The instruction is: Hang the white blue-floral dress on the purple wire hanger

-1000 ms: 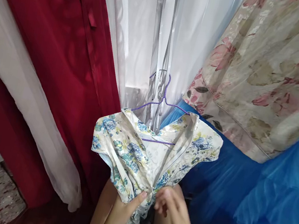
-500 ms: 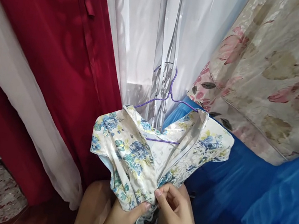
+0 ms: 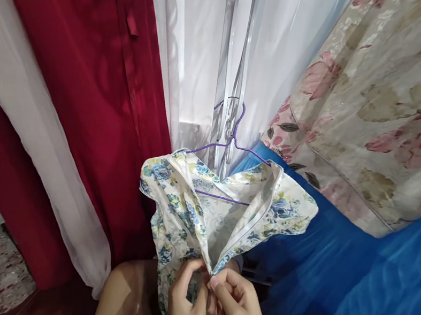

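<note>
A white dress with blue and yellow flowers [image 3: 177, 206] hangs on a purple hanger [image 3: 233, 142] in front of me, its back opening spread in a V with zipper tape along the edges. At the bottom of the V, my left hand [image 3: 187, 300] pinches one edge of the dress. My right hand [image 3: 237, 298] pinches right beside it, thumb and fingers closed at the same spot. The fingertips of both hands nearly touch. Whether a zipper pull lies between them is too small to tell. Below the hands, the lower part of the dress is largely hidden.
Dark red fabric [image 3: 121, 109] and a pale drape [image 3: 54, 141] hang at left. Behind the hanger are white cloth [image 3: 193, 67] and dangling white straps [image 3: 233, 64]. Floral cream fabric [image 3: 397, 114] and blue tulle [image 3: 384, 280] fill the right. My bare knee [image 3: 130, 290] is below.
My left hand has come up from lower on the dress to pinch beside my right hand. The neck opening is spread wider, and the dress has shifted slightly.
</note>
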`<state>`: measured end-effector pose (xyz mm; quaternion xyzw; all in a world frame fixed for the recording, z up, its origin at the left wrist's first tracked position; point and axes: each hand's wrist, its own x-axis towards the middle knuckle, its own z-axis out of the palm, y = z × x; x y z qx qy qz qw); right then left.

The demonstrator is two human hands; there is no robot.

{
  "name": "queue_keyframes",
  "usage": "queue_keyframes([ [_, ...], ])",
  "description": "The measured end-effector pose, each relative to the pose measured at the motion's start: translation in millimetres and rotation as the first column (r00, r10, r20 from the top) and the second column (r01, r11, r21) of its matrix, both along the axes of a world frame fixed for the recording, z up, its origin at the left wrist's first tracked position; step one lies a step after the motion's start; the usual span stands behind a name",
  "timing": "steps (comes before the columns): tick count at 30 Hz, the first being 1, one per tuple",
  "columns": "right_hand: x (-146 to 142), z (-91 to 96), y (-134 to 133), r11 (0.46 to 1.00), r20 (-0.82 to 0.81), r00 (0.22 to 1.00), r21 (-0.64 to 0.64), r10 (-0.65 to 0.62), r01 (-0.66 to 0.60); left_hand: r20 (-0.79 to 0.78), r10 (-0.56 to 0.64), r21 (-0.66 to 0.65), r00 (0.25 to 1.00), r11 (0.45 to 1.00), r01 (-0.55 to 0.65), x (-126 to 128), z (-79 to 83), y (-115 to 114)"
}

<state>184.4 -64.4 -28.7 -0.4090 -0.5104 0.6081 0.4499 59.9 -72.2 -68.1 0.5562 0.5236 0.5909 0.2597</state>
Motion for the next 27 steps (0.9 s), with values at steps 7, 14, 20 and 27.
queue_keyframes([
  [7, 1, 0.7, 4, 0.988, -0.038, 0.988, -0.044, -0.149, 0.147, -0.103, -0.345, -0.109, 0.933, 0.936, 0.335, -7, 11.1, 3],
  [14, 9, 87.3, 52, 0.925, -0.084, 0.939, 0.162, -0.333, 0.343, -0.14, -0.378, -0.14, 0.915, 0.922, 0.36, 5, 1.8, 10],
  [20, 2, 167.2, 99, 0.804, -0.261, 0.882, 0.369, -0.392, 0.466, -0.23, -0.462, -0.223, 0.857, 0.882, 0.415, 22, -13.7, 17],
  [27, 5, 155.6, 86, 0.812, -0.213, 0.896, 0.379, -0.39, 0.443, -0.234, -0.362, 0.032, 0.902, 0.925, 0.38, -14, 72.0, 55],
])
